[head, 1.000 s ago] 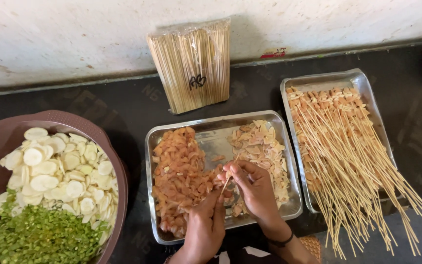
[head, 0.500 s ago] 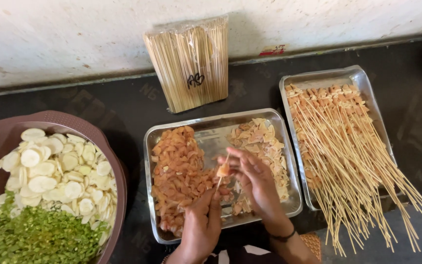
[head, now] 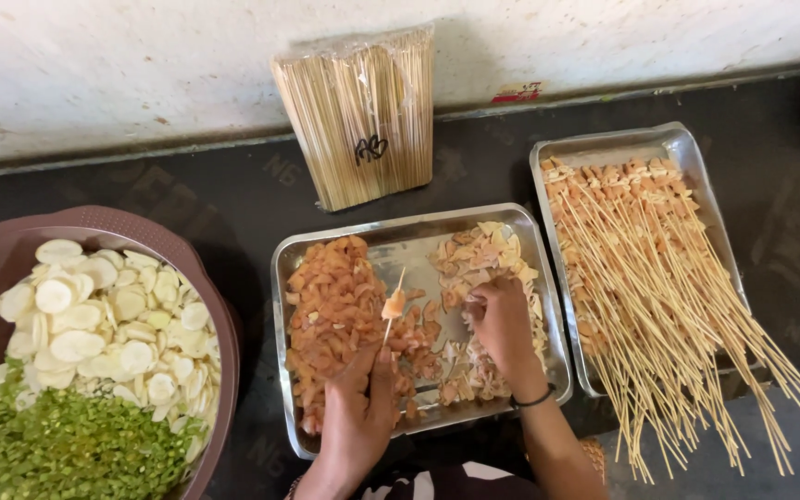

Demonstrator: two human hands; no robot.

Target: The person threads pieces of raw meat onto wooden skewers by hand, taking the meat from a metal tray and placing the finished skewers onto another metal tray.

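My left hand (head: 356, 407) holds a thin bamboo skewer (head: 391, 317) upright over the middle steel tray (head: 398, 239), with one orange meat piece (head: 393, 303) threaded near its tip. My right hand (head: 502, 324) rests fingers-down on the pale meat pieces (head: 483, 259) in the right half of that tray, pinching at them. Orange marinated meat (head: 331, 306) fills the tray's left half.
A second steel tray (head: 604, 148) at the right holds many finished skewers (head: 668, 278). A wrapped bundle of bare skewers (head: 363, 116) leans on the wall. A brown bowl (head: 122, 227) at the left holds white slices (head: 104, 315) and chopped greens (head: 76, 444).
My right hand has let go of the skewer and moved right onto the pale meat pile. My left hand now holds the skewer alone, with one piece on it.
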